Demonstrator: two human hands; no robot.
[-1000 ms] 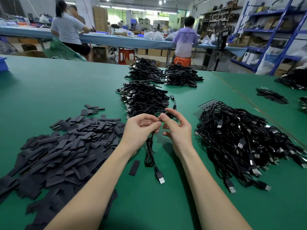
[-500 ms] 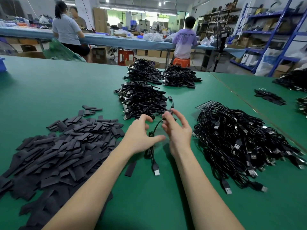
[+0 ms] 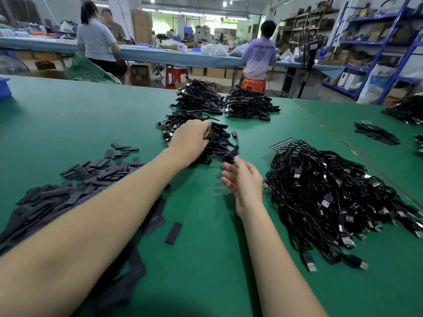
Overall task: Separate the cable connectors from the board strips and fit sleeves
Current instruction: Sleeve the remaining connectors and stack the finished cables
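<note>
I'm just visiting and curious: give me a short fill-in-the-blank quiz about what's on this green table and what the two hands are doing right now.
1. The left hand rests on a stack of black ____.
2. The right hand hovers with fingers spread and holds ____.
3. The flat dark sleeves are heaped on the person's ____ side.
4. The table surface is coloured ____.

Missing words: cables; nothing; left; green
</note>
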